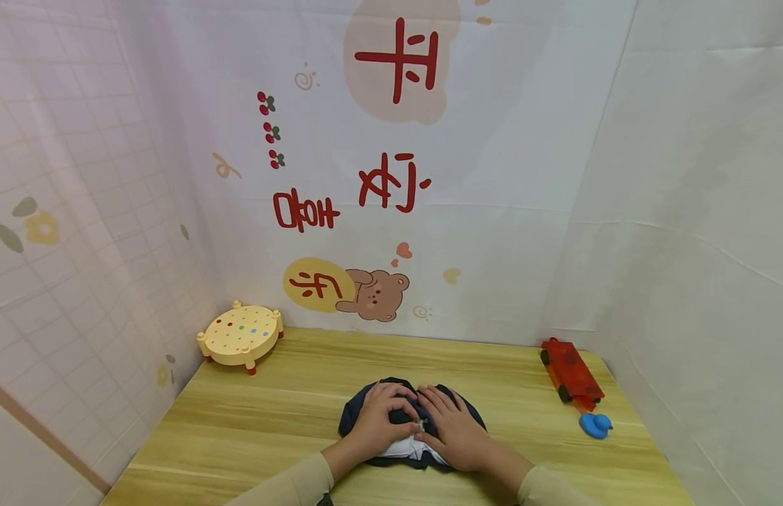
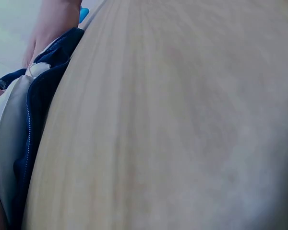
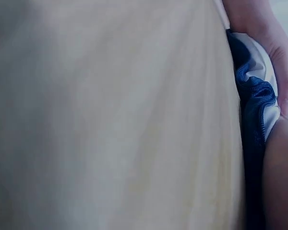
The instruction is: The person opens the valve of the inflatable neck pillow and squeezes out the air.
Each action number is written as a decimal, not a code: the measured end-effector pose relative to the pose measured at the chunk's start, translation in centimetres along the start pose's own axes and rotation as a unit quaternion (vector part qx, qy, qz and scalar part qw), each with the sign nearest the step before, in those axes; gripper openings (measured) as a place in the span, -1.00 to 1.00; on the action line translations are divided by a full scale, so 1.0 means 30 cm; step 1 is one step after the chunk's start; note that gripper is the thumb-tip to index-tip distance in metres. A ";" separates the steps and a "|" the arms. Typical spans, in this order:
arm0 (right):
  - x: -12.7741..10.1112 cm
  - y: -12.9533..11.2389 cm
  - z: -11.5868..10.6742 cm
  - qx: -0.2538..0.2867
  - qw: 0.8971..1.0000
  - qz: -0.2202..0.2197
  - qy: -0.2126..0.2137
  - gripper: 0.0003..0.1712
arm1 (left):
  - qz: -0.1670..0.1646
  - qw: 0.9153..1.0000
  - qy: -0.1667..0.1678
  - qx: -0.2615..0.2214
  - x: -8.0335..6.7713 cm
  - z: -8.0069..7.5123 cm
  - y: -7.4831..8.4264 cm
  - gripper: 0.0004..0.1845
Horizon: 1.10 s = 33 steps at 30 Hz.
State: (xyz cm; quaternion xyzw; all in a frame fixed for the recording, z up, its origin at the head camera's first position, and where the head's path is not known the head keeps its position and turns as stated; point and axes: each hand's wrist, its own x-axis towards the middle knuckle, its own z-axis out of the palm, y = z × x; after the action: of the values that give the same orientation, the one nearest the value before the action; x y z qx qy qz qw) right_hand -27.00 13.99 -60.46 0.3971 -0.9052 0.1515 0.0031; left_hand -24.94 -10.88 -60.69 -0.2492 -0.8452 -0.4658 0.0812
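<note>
A bunched navy cloth item [image 1: 349, 416] with white inner fabric [image 1: 400, 450] lies on the wooden table near its front. In the left wrist view, zip teeth run along the navy edge [image 2: 31, 120]. My left hand [image 1: 380, 414] lies over its left half, fingers bent, thumb and forefinger coming together on the cloth near the middle. My right hand [image 1: 457, 432] rests on the right half with its fingers stretched forward, its thumb at the white fabric close to the left thumb. Both palms hide much of the cloth.
A round cream toy stool [image 1: 242, 332] with coloured dots stands at the back left of the table [image 1: 290, 393]. At the right are a red toy car [image 1: 571, 371] and a blue toy duck [image 1: 595, 424]. White printed curtains [image 1: 493, 211] enclose the back and sides.
</note>
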 end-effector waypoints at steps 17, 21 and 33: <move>0.034 0.000 0.013 0.170 0.957 -0.079 0.222 -0.55 | -0.014 0.996 0.013 -0.081 0.000 -0.026 0.016 -0.90; 0.043 -0.023 0.021 0.163 0.960 -0.082 0.210 -0.60 | -0.016 0.997 0.025 -0.072 -0.004 -0.029 0.015 -0.91; 0.041 -0.067 0.045 0.128 0.953 -0.063 0.268 -0.66 | -0.010 0.998 0.036 -0.053 -0.003 -0.014 0.011 -0.93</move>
State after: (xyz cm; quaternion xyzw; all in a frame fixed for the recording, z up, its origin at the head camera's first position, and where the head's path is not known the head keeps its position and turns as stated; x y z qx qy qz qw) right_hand -26.23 11.46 -61.04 0.3951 -0.8172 0.3665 0.2045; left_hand -24.75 -11.12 -60.24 -0.2282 -0.8180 -0.5196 0.0937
